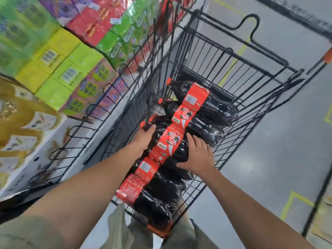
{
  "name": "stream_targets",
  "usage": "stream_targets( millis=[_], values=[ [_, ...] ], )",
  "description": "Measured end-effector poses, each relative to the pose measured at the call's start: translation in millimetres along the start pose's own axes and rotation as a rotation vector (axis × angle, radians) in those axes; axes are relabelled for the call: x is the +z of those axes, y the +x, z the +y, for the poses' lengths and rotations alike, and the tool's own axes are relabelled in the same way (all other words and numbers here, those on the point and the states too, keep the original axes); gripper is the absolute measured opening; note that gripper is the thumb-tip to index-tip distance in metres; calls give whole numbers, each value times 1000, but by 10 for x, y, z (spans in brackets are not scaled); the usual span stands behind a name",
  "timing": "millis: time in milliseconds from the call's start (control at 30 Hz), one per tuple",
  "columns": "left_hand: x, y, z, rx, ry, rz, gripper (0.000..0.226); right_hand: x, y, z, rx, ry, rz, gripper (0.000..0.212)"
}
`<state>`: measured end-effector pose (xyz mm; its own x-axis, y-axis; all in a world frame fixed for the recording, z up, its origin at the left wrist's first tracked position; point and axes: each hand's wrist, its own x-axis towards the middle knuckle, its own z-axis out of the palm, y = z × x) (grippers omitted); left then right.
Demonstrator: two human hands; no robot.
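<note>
Between the fingers, cola pack

Almost no words can be read here. The red labels on the cola bottles carry curly white writing, too blurry to spell out. One label shows a big pale letter that looks like an R. A white patch on a label holds tiny print that cannot be read. The yellow boxes on the shelf have black bar codes with small blurry lines under them. The pink boxes have round yellow badges with blue writing, also too blurry. Small white tags sit on the red packs, and their print cannot be read.
</note>
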<state>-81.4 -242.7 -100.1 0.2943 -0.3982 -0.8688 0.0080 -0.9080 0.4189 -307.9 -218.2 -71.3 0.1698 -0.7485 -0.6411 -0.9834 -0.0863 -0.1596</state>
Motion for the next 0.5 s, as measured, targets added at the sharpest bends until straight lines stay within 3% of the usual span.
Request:
stream_targets(
  millis=[167, 367, 500],
  values=[
    [145, 257, 77, -136, -223, 1, 72, -7, 148, 109, -24, 21, -7, 138],
    [231, 399, 112, -229, -407, -69, 47, -1, 257, 169, -52, 23, -56, 138],
    [285, 385, 130, -235, -496, 0, 41, 42, 295, 132, -47, 20, -80, 143]
  ],
)
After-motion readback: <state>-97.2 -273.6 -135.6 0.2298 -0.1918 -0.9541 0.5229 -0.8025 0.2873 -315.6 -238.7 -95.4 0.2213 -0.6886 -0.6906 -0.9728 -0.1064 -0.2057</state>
